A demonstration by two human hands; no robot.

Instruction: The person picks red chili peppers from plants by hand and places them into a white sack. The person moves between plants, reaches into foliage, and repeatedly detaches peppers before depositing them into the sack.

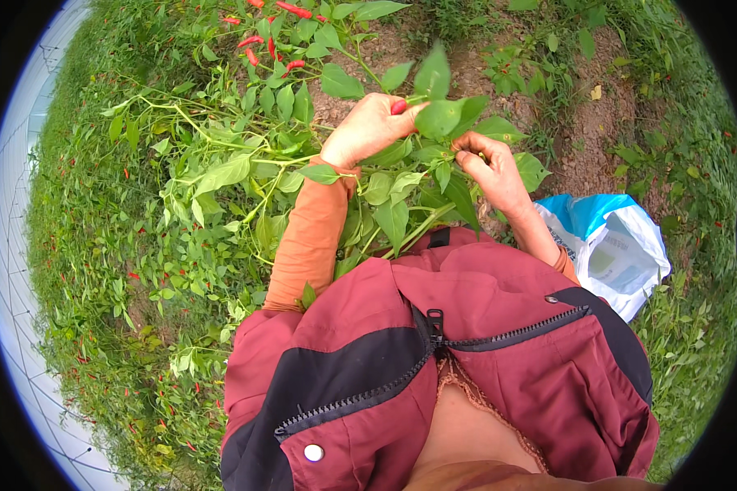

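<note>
My left hand is at the upper middle of the head view, with a red chili pepper showing between its thumb and forefinger. Just to the right, my right hand pinches the edge of a leafy chili branch with thumb and forefinger. What lies between those fingertips is too small to make out. Green leaves cover parts of both hands' surroundings. Below them, a thick green chili stem slants toward my jacket. More ripe red chilies hang on a branch beyond my left hand.
An opened white and blue plastic bag stands on the ground by my right forearm, bearing printed writing. Dense chili plants spread across the left. Bare soil runs between rows. A pale ribbed greenhouse wall curves along the left rim.
</note>
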